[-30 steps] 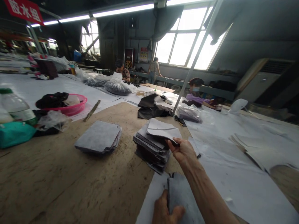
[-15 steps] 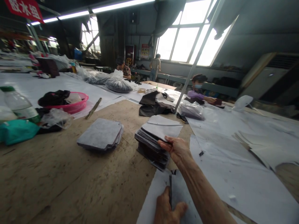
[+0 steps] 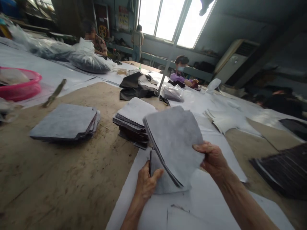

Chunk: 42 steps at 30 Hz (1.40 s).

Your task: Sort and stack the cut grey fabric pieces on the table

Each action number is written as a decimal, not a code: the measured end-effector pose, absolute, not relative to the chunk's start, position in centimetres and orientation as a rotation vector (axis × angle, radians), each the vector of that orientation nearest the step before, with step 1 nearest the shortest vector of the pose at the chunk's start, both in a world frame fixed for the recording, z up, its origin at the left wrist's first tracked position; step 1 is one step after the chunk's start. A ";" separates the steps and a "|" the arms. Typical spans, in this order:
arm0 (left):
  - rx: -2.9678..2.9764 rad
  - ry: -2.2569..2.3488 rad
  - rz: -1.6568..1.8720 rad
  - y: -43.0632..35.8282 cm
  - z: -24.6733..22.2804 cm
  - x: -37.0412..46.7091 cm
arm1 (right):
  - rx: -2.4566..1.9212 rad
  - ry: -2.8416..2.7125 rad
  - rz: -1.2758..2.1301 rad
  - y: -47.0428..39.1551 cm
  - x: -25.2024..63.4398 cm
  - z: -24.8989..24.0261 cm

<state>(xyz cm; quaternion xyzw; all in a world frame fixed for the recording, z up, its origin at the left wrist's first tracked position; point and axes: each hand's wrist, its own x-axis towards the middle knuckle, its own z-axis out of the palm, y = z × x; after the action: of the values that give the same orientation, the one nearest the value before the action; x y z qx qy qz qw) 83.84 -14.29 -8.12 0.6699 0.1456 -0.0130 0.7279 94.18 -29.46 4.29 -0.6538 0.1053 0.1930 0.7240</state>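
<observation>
My right hand [image 3: 212, 156] pinches the right edge of a thin stack of grey fabric pieces [image 3: 175, 137], held tilted above the table. Below and partly behind it, my left hand [image 3: 146, 179] grips the left edge of another grey piece or thin bundle [image 3: 157, 177], thumb on top. Just beyond both hands stands a tall pile of grey and dark pieces [image 3: 135, 111]. Further left lies a lower pile of the same grey pieces [image 3: 67, 119]. White paper [image 3: 177, 212] is spread under my hands.
A pink basin [image 3: 24, 86] and a flat stick [image 3: 55, 92] lie at left. Behind the piles are black material [image 3: 134, 86], plastic bags [image 3: 88, 60] and a slanted pole [image 3: 171, 54]. Dark stacked pieces [image 3: 285, 169] sit at right. Several people work further back.
My right hand has lifted a thin stack off the tall pile and brought it right and nearer, over my left hand's piece. The view has turned right.
</observation>
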 end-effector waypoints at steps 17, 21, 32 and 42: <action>1.418 0.316 -0.019 -14.0 -8.5 83.7 | -1.716 0.020 1.023 -33.6 97.3 -3.3; 1.371 0.330 0.033 -14.1 -8.6 83.5 | -1.774 -0.032 1.014 -32.7 97.6 -3.6; 1.336 0.221 -0.055 -14.0 -7.8 82.8 | -2.201 -0.456 0.556 -30.5 97.4 -1.0; 1.449 0.110 0.040 -13.9 -8.2 82.1 | -2.547 -0.917 0.454 -29.6 93.6 4.4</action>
<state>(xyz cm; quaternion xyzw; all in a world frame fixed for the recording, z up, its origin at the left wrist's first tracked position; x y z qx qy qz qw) 82.11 -13.94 -8.23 0.6625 0.0503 0.0183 0.7471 93.61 -29.59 4.42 -0.9098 -0.3276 0.1620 0.1969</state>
